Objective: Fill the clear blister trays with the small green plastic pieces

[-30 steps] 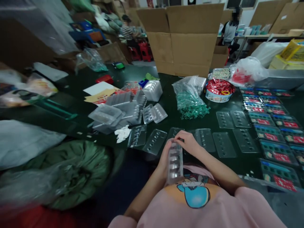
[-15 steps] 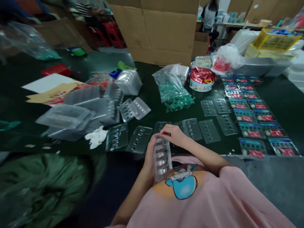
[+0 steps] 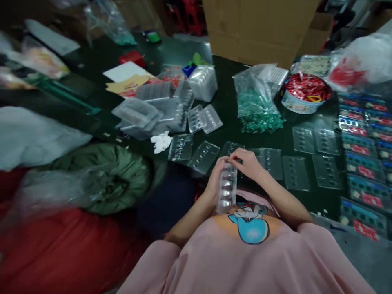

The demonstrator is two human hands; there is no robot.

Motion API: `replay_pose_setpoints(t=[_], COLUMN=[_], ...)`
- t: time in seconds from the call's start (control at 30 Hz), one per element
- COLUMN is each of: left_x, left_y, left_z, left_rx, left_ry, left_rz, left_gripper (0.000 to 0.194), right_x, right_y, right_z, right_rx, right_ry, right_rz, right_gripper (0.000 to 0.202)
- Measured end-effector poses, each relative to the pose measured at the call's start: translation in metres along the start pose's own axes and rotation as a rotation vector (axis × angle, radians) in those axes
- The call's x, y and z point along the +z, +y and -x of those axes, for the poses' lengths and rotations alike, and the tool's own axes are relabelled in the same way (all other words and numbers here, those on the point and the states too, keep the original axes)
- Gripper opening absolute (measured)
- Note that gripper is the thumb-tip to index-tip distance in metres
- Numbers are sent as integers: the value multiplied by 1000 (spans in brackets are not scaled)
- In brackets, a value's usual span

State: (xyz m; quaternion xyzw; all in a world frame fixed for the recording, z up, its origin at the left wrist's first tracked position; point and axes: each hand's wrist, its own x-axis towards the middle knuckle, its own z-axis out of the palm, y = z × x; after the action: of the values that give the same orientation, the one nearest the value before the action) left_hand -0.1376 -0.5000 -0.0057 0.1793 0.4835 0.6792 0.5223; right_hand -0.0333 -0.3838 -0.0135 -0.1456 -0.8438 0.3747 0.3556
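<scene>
"Both hands are together in front of the shirt [image 3: 245, 261]. The left hand [image 3: 216, 176] grasps a clear tray [image 3: 227, 185] along its side, and the right hand [image 3: 250, 164] has its fingers bent in at the far end."

"Is the right one gripping something as well?"

"It touches the tray's end, but whether the fingertips pinch the rim or some small piece is too small to tell."

"So what has changed?"

"Mostly the view, which has swung with the wearer's head. The tray stays in the left hand's grasp, and the right fingers stay at the same end. That suggests close fingertip work there, with the left hand steadying."

"And where is the tray exactly?"

"Just off the near edge of the dark table [image 3: 226, 130], its row of hollows running from the fingers down toward the shirt."

"What lies around it?"

"Flat clear packs [image 3: 295, 173] are spread beyond the hands, with stacked clear trays [image 3: 165, 108] to the left. Farther back are a bag of green pieces [image 3: 257, 104] and a round tub [image 3: 301, 105] of red packets [image 3: 306, 86]. Rows of filled packs [image 3: 364, 171] lie at the right."

"Anything let go?"

"Nothing visibly; neither hand is away from the tray."
</scene>
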Motion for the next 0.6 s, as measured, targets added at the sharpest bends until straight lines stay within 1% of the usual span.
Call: replay_pose_setpoints(t=[0.1, 0.23, 0.3, 0.4, 0.5, 0.6], left_x=[-12, -25, -29, -40, -61, -92], left_y=[-4, -7, -5, 4, 14, 17], left_z=[-2, -1, -1, -4, -8, -5], left_rx=[30, 15, 11, -15, -70, -106], left_ry=[51, 138, 177, 273, 375, 419], left_rz=[43, 121, 171, 303, 501, 655], left_gripper=[30, 30, 29, 25, 25, 26], right_x=[11, 27, 34, 42, 49, 64], right_y=[5, 8, 9, 9, 17, 35], right_z=[-6, -14, -18, -27, -47, -83], right_rx=[-10, -25, -32, -48, 20, 155], right_ry=[-40, -108, -132, -132, -102, -103], right_rz=[-18, -39, -46, -53, -94, -185], right_gripper=[16, 16, 16, 14, 9, 13])
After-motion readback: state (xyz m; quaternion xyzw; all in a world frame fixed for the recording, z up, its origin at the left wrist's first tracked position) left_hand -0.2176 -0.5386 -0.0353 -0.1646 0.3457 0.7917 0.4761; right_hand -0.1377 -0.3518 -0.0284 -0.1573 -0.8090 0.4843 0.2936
